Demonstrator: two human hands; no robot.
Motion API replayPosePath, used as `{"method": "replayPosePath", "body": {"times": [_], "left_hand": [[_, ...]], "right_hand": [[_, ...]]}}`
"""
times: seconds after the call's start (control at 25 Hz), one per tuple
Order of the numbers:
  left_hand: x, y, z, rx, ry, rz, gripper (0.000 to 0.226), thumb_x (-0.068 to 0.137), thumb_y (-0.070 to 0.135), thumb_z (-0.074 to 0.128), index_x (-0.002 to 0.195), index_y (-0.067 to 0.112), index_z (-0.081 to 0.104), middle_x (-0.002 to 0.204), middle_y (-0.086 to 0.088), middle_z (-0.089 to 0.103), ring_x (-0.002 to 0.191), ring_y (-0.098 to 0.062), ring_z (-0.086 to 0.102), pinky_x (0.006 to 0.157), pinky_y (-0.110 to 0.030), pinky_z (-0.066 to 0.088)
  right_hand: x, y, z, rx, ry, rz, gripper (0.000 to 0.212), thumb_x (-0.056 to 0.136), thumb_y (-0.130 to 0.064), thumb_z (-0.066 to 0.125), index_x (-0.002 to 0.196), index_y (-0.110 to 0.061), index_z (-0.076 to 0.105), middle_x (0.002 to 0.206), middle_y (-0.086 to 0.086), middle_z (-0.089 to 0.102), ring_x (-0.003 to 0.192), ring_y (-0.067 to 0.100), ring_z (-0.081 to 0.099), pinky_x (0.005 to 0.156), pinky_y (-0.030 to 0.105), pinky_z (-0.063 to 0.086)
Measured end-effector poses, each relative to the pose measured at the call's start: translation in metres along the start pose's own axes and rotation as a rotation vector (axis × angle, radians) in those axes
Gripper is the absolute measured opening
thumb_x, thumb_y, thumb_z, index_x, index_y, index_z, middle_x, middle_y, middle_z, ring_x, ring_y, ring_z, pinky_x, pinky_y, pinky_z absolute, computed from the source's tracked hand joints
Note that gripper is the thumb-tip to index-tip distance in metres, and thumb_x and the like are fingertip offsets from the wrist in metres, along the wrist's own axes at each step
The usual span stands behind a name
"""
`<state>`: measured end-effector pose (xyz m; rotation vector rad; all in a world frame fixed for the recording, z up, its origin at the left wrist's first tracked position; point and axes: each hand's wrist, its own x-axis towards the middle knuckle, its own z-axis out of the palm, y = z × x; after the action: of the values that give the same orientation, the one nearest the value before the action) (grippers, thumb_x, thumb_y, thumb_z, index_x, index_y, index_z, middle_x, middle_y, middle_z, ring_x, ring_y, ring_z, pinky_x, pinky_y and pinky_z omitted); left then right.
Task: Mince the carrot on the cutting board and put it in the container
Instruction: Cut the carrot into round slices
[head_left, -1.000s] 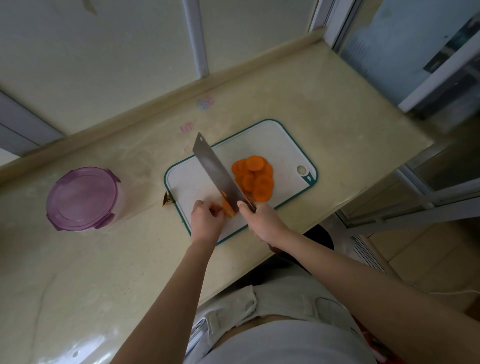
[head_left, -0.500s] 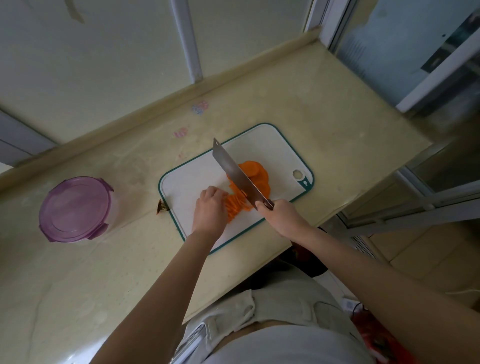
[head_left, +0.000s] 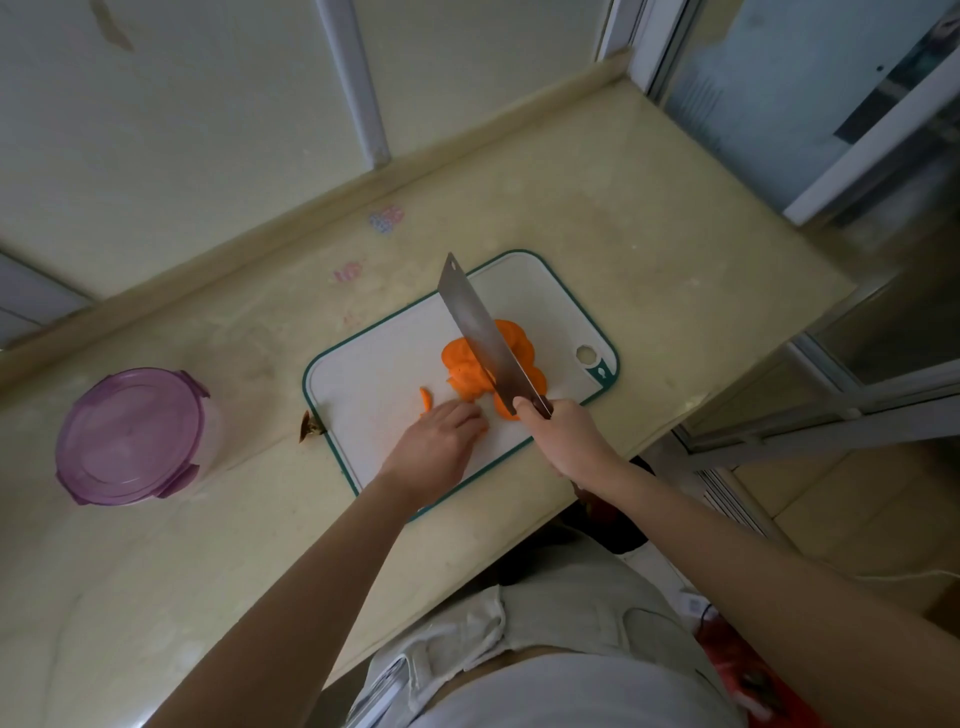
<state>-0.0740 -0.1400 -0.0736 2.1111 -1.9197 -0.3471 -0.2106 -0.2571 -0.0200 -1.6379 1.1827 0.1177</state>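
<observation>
Home kitchen: counter, cutting board.

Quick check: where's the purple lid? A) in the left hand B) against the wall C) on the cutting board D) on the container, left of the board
D: the purple lid sits on the container, on the counter left of the cutting board.

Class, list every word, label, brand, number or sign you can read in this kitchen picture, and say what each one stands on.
No text here can be read.
Purple mark and pink mark on the countertop: too blurred to read.
White mark on the green corner of the cutting board: too small to read.
Knife and container lid: no lettering shows.
</observation>
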Motion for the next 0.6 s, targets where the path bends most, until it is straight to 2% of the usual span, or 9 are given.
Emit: {"method": "replayPosePath", "body": {"times": [0.12,0.2,0.28,0.32,0.36,0.48,0.6], "left_hand": [[-0.014,-0.006,-0.002,-0.013,0.008,0.003,0.034,0.088,0.022,0.038,0.094,0.008,0.069,0.095,-0.006,0.065,0.087,-0.023,0.062,0.076,-0.032,0.054],[-0.018,-0.006,-0.007,-0.052,0.070,-0.014,0.030,0.090,0.020,0.041,0.096,0.009,0.068,0.095,-0.006,0.065,0.087,-0.023,0.061,0.077,-0.035,0.054],[-0.016,0.001,-0.017,-0.232,0.206,-0.253,0.023,0.093,0.016,0.049,0.111,0.011,0.064,0.109,-0.004,0.063,0.099,-0.020,0.059,0.090,-0.032,0.048],[-0.011,0.007,-0.024,-0.338,0.293,-0.402,0.028,0.094,0.015,0.051,0.121,0.012,0.059,0.119,-0.002,0.059,0.108,-0.016,0.055,0.096,-0.025,0.042],[-0.007,0.014,-0.031,-0.387,0.356,-0.476,0.034,0.095,0.015,0.051,0.129,0.011,0.053,0.128,0.000,0.054,0.118,-0.012,0.049,0.101,-0.021,0.035],[-0.008,0.029,-0.032,-0.214,0.326,-0.288,0.044,0.099,0.023,0.039,0.140,0.008,0.039,0.146,-0.006,0.039,0.137,-0.014,0.028,0.115,-0.029,0.017],[-0.033,0.024,-0.018,-0.153,0.221,-0.317,0.050,0.098,0.028,0.028,0.141,0.004,0.035,0.147,-0.012,0.037,0.136,-0.017,0.028,0.114,-0.037,0.014]], "right_hand": [[-0.002,-0.002,0.002,0.037,-0.027,0.004,0.043,0.096,-0.037,0.049,0.059,-0.017,0.038,0.048,-0.003,0.036,0.037,0.008,0.034,0.038,0.020,0.029],[-0.004,-0.005,0.003,0.100,-0.073,0.012,0.043,0.095,-0.037,0.049,0.059,-0.019,0.036,0.047,-0.004,0.034,0.035,0.008,0.032,0.036,0.020,0.027],[-0.008,-0.011,0.002,0.173,-0.149,0.029,0.044,0.095,-0.039,0.049,0.058,-0.021,0.035,0.046,-0.007,0.032,0.037,0.009,0.029,0.036,0.019,0.026],[-0.010,-0.015,0.002,0.215,-0.192,0.052,0.045,0.096,-0.040,0.048,0.057,-0.022,0.035,0.045,-0.008,0.032,0.038,0.009,0.028,0.037,0.019,0.025],[-0.013,-0.020,0.003,0.265,-0.230,0.090,0.045,0.096,-0.041,0.047,0.057,-0.022,0.035,0.044,-0.008,0.031,0.037,0.008,0.027,0.037,0.018,0.024],[-0.022,-0.031,0.006,0.415,-0.323,0.202,0.045,0.097,-0.039,0.044,0.057,-0.020,0.035,0.044,-0.007,0.028,0.036,0.007,0.024,0.037,0.018,0.023],[-0.026,-0.033,0.011,0.455,-0.370,0.229,0.045,0.097,-0.038,0.043,0.056,-0.020,0.035,0.046,-0.007,0.027,0.037,0.007,0.022,0.037,0.019,0.022]]}}
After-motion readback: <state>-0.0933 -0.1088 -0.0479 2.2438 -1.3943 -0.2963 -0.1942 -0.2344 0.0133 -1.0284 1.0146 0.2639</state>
